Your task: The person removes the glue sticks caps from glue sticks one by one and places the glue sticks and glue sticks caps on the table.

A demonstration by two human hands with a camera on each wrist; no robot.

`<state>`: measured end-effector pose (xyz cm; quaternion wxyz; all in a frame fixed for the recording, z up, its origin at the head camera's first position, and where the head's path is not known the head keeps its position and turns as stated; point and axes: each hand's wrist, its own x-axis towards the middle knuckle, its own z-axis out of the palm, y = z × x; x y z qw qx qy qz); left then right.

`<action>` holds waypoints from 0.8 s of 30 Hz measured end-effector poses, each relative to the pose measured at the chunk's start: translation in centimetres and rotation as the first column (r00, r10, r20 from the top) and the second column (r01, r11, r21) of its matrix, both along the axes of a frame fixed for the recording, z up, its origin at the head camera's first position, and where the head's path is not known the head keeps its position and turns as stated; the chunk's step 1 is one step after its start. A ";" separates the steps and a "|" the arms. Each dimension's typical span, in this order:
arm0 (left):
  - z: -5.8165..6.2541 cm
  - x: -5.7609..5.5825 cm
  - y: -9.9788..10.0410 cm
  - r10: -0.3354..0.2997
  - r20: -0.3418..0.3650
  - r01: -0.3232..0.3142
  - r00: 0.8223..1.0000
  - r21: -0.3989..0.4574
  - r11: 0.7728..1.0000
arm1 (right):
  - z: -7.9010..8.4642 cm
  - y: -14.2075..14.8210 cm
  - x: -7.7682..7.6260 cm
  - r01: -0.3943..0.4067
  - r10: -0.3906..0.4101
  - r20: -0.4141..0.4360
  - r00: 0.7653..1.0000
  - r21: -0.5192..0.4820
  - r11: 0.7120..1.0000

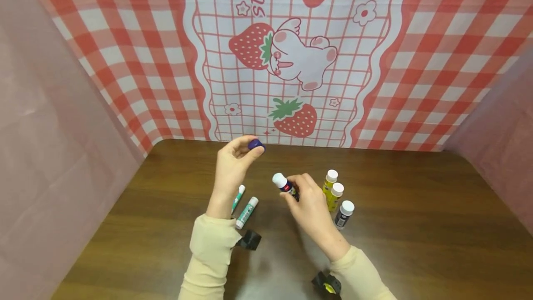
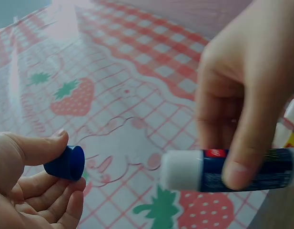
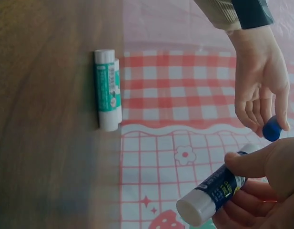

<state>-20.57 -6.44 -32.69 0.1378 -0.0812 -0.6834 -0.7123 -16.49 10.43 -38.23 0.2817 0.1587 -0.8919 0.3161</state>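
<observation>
Between thumb and fingers, my left hand (image 1: 231,170) pinches a small blue cap (image 1: 256,145) above the table. The cap's hollow mouth faces the right hand in the left wrist view. My right hand (image 1: 311,205) grips a glue stick (image 1: 286,186) with a navy label and white ends, thumb across the label. One white end of this glue stick (image 2: 182,171) points toward the blue cap (image 2: 65,163), with a gap between them. In the right wrist view the other white end of the glue stick (image 3: 218,191) faces the camera.
Two green-and-white glue sticks (image 1: 247,213) lie on the brown table (image 1: 145,226) by the left forearm. Right of my right hand stand two yellow tubes (image 1: 334,198) with white tops and a dark-labelled one (image 1: 343,215). A strawberry-print cloth (image 1: 166,82) hangs behind.
</observation>
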 end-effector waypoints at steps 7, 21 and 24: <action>-0.5 -0.1 1.2 -0.053 -0.030 0.051 0.998 -0.074 0.996 | 0.0 0.9 -0.7 0.026 -0.023 0.047 0.999 -0.073 0.997; -1.7 -0.8 2.2 -0.122 0.019 0.124 0.992 -0.174 0.977 | -0.5 1.0 -2.1 0.032 0.036 0.287 0.957 -0.229 0.973; -2.3 -1.0 2.4 -0.087 0.033 0.093 0.996 -0.272 0.958 | -0.6 0.9 -2.7 0.047 0.062 0.358 0.932 -0.286 0.957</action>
